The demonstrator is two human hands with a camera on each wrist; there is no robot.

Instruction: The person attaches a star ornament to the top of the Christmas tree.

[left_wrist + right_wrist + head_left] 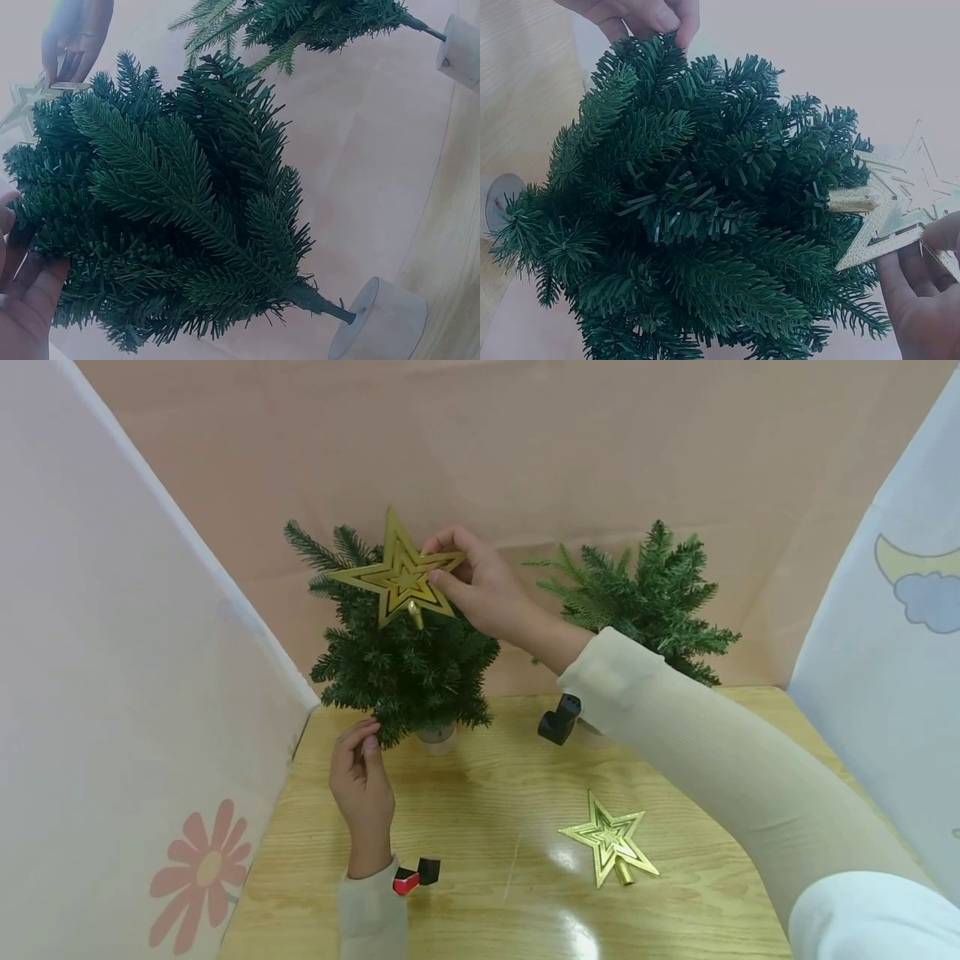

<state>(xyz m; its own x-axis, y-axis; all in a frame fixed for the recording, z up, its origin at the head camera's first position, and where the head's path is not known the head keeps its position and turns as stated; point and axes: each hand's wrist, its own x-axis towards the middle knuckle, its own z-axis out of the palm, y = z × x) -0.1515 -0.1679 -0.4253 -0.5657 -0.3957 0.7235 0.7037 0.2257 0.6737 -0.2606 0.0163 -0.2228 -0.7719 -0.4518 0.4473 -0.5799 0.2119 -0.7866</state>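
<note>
A gold star tree topper (406, 578) is pinched by one point in my right hand (480, 585), between thumb and fingers. It sits over the top of the left small Christmas tree (408, 672), its short tube (853, 199) beside the upper branches; whether a branch is inside the tube cannot be made out. My left hand (362, 785) pinches a branch tip at the tree's lower left side, thumb against fingers (664, 16). The tree's round pale base (382, 322) rests on the table.
A second small Christmas tree (652, 593) stands at the right, partly behind my right forearm. Another gold star topper (609, 837) lies on the wooden table (480, 827) near the front. Fabric walls (172, 610) enclose the sides and back.
</note>
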